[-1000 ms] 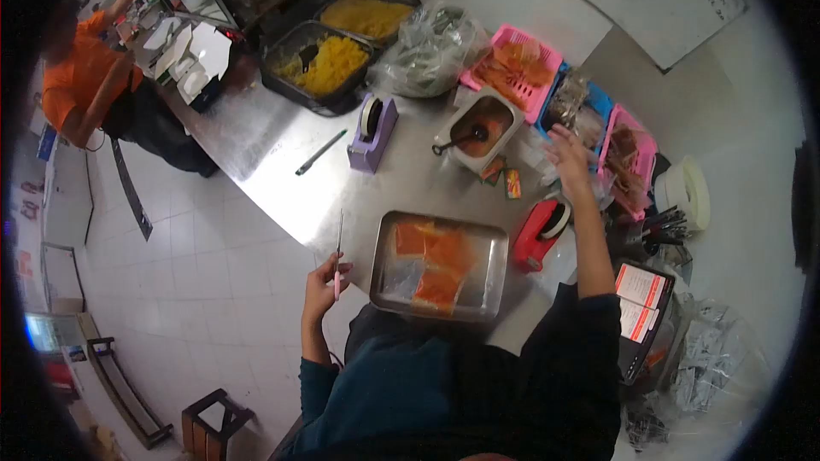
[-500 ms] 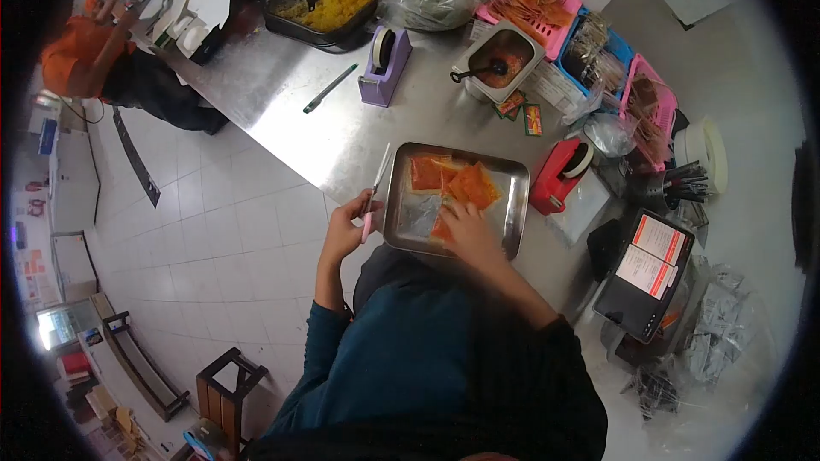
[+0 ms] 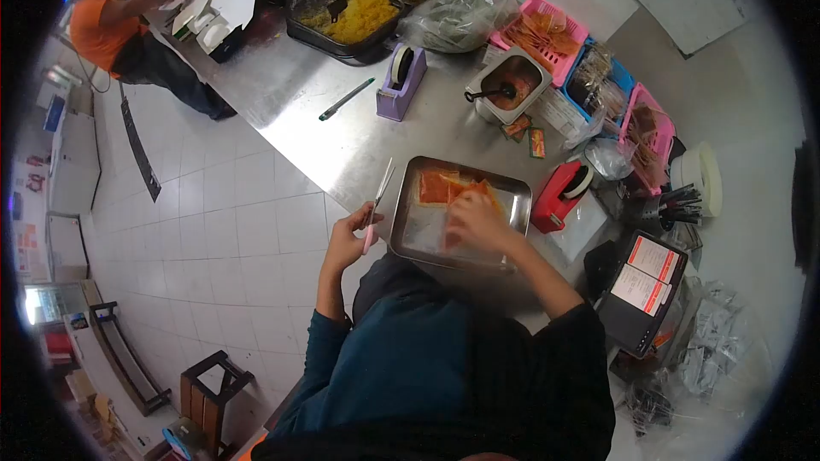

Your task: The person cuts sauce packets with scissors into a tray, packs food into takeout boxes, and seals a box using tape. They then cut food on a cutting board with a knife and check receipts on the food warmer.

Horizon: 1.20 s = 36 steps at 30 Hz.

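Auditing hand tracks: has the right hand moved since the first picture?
Yes: judged against the red dispenser, the right hand went from beyond it, near the blue basket, to over the tray, left of it.

One head-worn camera looks forward and down at the table.

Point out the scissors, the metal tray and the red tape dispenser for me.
Scissors [image 3: 383,187]: head view, on the blades.
Metal tray [image 3: 513,209]: head view, on its bare floor, at the side nearer the tape dispenser.
Red tape dispenser [image 3: 553,202]: head view, on its red body.
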{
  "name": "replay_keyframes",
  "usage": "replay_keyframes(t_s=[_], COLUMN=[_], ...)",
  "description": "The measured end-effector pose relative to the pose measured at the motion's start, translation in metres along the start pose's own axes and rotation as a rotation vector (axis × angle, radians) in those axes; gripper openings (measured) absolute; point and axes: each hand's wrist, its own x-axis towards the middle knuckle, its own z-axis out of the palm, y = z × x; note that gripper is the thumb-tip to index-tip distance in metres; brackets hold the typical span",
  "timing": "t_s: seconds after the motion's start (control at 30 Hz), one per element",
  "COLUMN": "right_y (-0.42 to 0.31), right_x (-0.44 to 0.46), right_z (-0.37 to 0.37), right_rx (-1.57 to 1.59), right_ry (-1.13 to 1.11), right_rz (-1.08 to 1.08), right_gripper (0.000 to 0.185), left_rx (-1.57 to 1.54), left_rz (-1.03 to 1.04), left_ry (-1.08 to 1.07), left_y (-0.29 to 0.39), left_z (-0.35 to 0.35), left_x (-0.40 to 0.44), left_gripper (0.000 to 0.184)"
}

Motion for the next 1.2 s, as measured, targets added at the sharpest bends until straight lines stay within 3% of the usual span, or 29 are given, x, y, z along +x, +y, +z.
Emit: replay_keyframes(t_s=[0.07, 0.17, 0.3, 0.37, 0.4, 0.43, 0.53, 0.63, 0.73, 0.83, 1.0, 1.1, 1.2], right_y=[0.016, 0.021, 0.052, 0.047, 0.036, 0.029, 0.039, 0.043, 0.038, 0.030, 0.055, 0.082, 0.153], right_x=[-0.005, -0.011, -0.022, -0.032, -0.034, -0.037, -0.047, -0.052, -0.054, -0.055, -0.066, -0.054, -0.020], right_z=[0.002, -0.018, -0.002, -0.012, -0.022, -0.026, -0.003, 0.005, 0.009, -0.011, -0.043, -0.081, -0.128], right_rx=[0.121, 0.626, 1.223, 1.494, 1.629, 1.764, 2.058, 2.281, 1.383, 1.217, 1.554, 1.677, 1.584], right_ry=[0.265, 0.263, 0.504, 0.546, 0.574, 0.603, 0.619, 0.609, 0.667, 0.729, 0.683, 0.839, 0.902], right_rz=[0.047, 0.352, 0.403, 0.459, 0.477, 0.492, 0.275, 0.603, 0.593, 0.556, 0.647, 0.433, 0.191], right_gripper=[0.018, 0.020, 0.009, 0.016, 0.021, 0.026, 0.035, 0.036, 0.034, 0.033, 0.047, 0.043, 0.034], left_rx=[-0.005, 0.007, 0.040, 0.044, 0.077, 0.083, 0.118, 0.080, 0.038, 0.045, -0.003, -0.007, -0.010], left_rz=[-0.002, 0.011, 0.062, 0.070, 0.044, 0.058, 0.120, 0.090, 0.040, 0.050, -0.010, 0.015, 0.026], left_ry=[-0.003, -0.013, -0.018, -0.035, -0.116, -0.098, -0.039, -0.073, -0.093, -0.113, -0.114, -0.107, -0.098], left_y=[0.000, -0.004, -0.001, -0.005, -0.006, -0.006, -0.006, 0.001, -0.008, -0.004, -0.014, -0.008, -0.007], left_z=[0.001, 0.006, 0.014, 0.014, 0.010, 0.011, 0.014, 0.014, 0.016, 0.016, 0.017, 0.016, 0.015], left_x=[0.000, 0.001, 0.002, 0.004, 0.007, 0.008, 0.010, 0.014, 0.020, 0.025, 0.032, 0.032, 0.034], left_gripper=[0.054, 0.049, 0.040, 0.039, 0.052, 0.047, 0.036, 0.037, 0.040, 0.042, 0.042, 0.041, 0.042])
